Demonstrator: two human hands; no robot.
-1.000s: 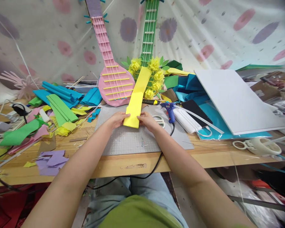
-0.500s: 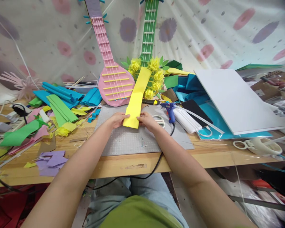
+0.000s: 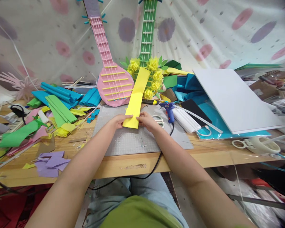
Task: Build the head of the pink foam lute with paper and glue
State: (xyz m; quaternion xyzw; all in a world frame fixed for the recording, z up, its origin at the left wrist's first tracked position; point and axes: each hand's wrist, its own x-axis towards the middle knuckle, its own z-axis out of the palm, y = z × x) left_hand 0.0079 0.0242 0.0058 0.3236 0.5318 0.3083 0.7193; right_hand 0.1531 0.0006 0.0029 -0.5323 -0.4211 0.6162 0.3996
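A long yellow foam strip point(image 3: 137, 95) lies lengthwise away from me on the grey cutting mat point(image 3: 123, 142). Its near end is folded, and both hands pinch it there. My left hand point(image 3: 120, 120) grips the left edge, fingers closed on the foam. From the other side my right hand point(image 3: 146, 119) holds the right edge, thumb on top. White-handled scissors point(image 3: 159, 119) lie just right of my right hand. A blue glue gun point(image 3: 169, 109) stands behind them, its black cord running off the table edge.
A pink foam guitar point(image 3: 114, 82) and a green one with yellow flowers point(image 3: 148, 41) lean at the back. Green, blue and purple foam scraps point(image 3: 57, 110) crowd the left. A white board point(image 3: 232, 98), a phone point(image 3: 194, 109) and a tape roll point(image 3: 263, 145) lie on the right.
My left thumb has slid a little further over the folded end of the yellow strip. Otherwise only the camera has shifted slightly.
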